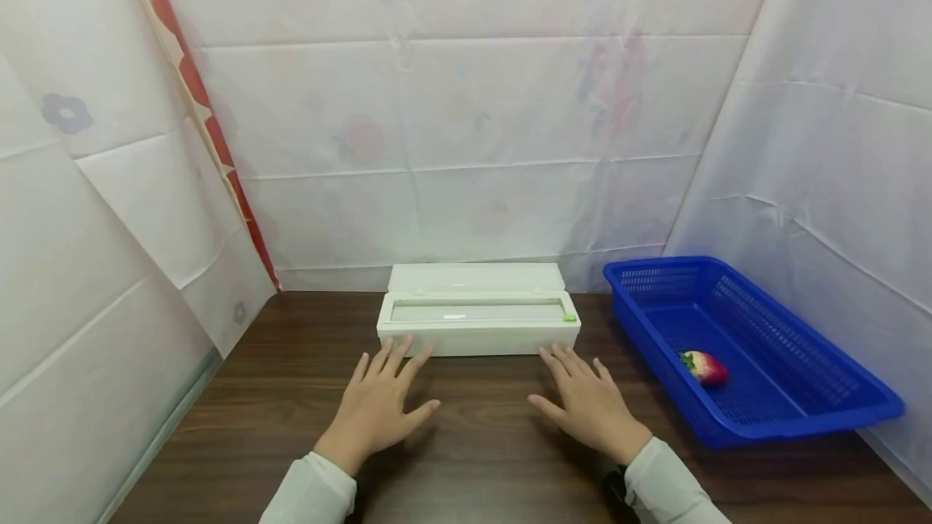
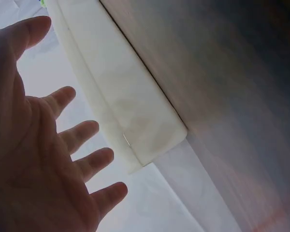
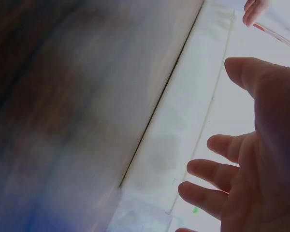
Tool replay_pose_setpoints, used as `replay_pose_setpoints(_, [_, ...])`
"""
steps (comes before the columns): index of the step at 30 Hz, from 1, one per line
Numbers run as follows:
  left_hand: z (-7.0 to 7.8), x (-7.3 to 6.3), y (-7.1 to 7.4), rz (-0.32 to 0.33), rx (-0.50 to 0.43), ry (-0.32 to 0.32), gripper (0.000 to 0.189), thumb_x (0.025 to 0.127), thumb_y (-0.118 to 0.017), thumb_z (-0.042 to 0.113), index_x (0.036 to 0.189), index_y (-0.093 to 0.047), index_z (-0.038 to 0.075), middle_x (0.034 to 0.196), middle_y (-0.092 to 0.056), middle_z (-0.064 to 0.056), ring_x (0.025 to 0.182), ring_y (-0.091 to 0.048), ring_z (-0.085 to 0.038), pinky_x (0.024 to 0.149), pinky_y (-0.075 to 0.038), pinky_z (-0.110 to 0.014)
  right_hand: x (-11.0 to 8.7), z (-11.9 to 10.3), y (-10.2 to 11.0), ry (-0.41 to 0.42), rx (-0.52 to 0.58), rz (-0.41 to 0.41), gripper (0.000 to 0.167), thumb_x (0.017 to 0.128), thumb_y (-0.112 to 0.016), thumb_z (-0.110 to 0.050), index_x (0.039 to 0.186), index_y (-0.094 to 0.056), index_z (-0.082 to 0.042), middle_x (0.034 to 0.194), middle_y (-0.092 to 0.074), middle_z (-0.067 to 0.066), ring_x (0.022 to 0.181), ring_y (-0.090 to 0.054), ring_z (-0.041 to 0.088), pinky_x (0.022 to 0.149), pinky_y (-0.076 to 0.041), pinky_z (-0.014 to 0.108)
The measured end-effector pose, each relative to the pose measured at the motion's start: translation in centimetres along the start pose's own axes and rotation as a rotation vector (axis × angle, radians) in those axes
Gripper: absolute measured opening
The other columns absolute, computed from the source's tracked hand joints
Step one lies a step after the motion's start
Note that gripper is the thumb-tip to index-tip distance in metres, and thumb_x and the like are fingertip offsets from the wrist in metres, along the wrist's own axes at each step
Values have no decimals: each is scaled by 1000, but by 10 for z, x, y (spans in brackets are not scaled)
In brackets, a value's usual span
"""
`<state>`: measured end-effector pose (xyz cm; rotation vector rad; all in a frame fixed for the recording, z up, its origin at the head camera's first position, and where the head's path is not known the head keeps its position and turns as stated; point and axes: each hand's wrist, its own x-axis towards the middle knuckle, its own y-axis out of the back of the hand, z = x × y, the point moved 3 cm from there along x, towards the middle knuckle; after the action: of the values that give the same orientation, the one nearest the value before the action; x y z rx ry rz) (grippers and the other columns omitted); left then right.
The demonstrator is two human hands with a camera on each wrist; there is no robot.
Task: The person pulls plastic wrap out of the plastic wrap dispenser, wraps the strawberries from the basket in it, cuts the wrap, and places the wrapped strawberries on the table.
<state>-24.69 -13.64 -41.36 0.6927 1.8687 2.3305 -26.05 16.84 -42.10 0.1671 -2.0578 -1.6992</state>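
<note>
A long white box (image 1: 476, 340) stands at the back of the table, with a framed strip along its top, a small green tab (image 1: 569, 318) at the right end and a raised white panel (image 1: 476, 277) behind. My left hand (image 1: 379, 407) is spread, palm down, before the box's left part. Before the right part, my right hand (image 1: 586, 407) has its fingers apart in the same way. Both palms look bare in the wrist views, where the box's front face (image 2: 130, 92) shows beyond the fingers. Whether any fingertip touches the box, I cannot tell.
To the right is a blue plastic basket (image 1: 655, 354) with perforated sides, holding a red and cream strawberry-like fruit (image 1: 705, 368) with green leaves. The dark wooden table (image 1: 480, 459) meets white sheeting (image 1: 466, 120) at the back and sides.
</note>
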Motion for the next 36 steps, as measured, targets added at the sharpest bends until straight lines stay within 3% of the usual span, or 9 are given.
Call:
replay_pose_setpoints(7, [-3,5,0,-20,3,4,71,93,-66,52,152,-45,18,155,-39,-18,142,-33,-44,111,-24,-67,2,6,3,40,0,10,69,95,-66,-47,149,-47,-9,149,-49,15,138,-43,35,106,-31,68])
replay_pose_setpoints(13, [-5,7,2,8,10,-6,68,93,-66,51,148,-49,15,151,-45,-17,139,-39,-43,110,-27,-66,4,9,7,56,15,36,65,94,-70,-41,146,-51,-7,143,-54,15,133,-48,35,107,-32,66])
replay_pose_setpoints(19, [-16,16,14,123,34,-53,57,93,-69,42,139,-58,10,141,-55,-15,130,-50,-38,107,-35,-61,11,10,12,121,28,161,47,92,-73,-29,131,-63,-5,122,-67,11,113,-61,30,99,-46,53])
replay_pose_setpoints(23, [-25,25,23,182,41,-73,53,91,-72,34,136,-60,9,137,-58,-16,128,-51,-37,106,-38,-59,18,12,16,172,56,239,38,90,-76,-20,124,-67,-5,115,-69,10,110,-63,29,93,-50,51])
replay_pose_setpoints(29, [-34,36,31,197,8,-74,51,91,-71,28,136,-60,7,135,-59,-15,126,-53,-36,104,-40,-58,30,17,23,221,51,348,34,87,-76,-14,119,-69,-5,112,-70,8,108,-64,29,90,-51,51])
replay_pose_setpoints(36, [-41,50,31,206,-35,-95,45,92,-69,23,132,-62,5,128,-63,-14,120,-56,-36,98,-45,-57,46,24,25,224,57,387,40,83,-78,-10,121,-67,-2,114,-69,14,107,-63,33,88,-52,51])
